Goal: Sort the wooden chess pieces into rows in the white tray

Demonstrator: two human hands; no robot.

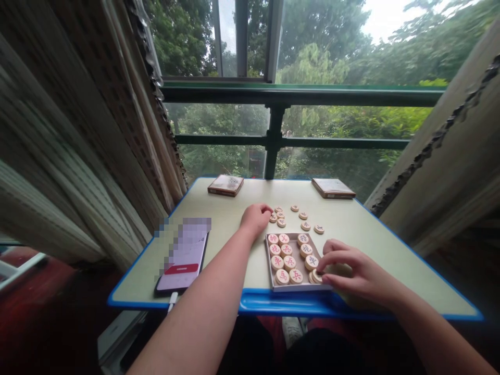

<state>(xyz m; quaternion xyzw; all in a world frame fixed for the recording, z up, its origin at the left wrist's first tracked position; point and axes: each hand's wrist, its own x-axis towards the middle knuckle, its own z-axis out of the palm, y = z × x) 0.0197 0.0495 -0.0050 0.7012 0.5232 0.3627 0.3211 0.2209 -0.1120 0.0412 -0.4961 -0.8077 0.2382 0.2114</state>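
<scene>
My left hand [255, 219] is curled at the left edge of a loose cluster of round wooden Chinese chess pieces [281, 222], its fingertips at the leftmost piece [273, 218]. Nearer to me lies a shallow open box [300, 261] with rows of pieces in it; those on its left bear red characters, those on its right mostly dark ones. At the box's near right corner, my right hand [353, 268] pinches a Chinese chess piece [316, 277] between thumb and fingers. That piece is tilted against others, and the fingers partly cover it.
Several more loose pieces [305, 226] lie behind the box. Two flat boxes [225, 185] [333, 188] lie at the table's far corners. A phone [183, 260] with a cable rests at the left. The table [406, 271] has a blue rim; curtains and a window surround it.
</scene>
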